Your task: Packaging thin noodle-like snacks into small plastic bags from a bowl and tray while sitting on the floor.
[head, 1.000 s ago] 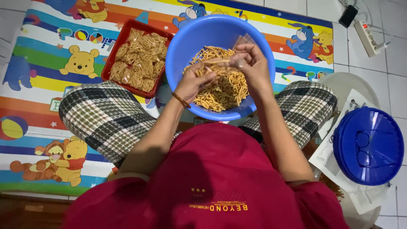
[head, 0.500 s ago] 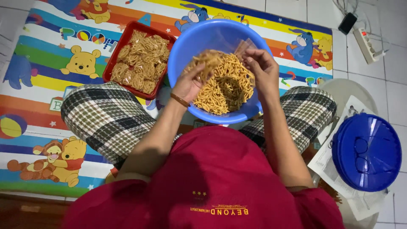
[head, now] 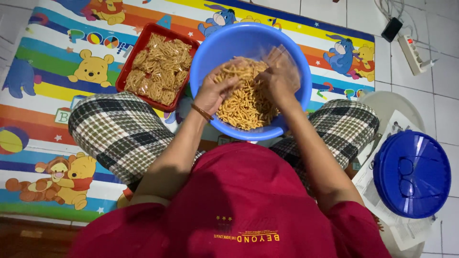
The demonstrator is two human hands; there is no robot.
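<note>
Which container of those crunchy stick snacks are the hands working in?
The round blue basin, not the square red tray beside it. The left hand scoops loose sticks there; the right hand holds a clear bag.

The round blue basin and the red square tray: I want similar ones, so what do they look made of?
The round blue basin looks like moulded plastic: a uniform colour, a smooth wall with a soft sheen. The red square tray also looks plastic, with a thin rounded rim, though its finish is harder to judge.

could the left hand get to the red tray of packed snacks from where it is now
Probably yes. The left hand is in the blue bowl, scooping snack sticks, and the red tray sits right beside the bowl on that side, uncovered, with nothing between them.
</note>
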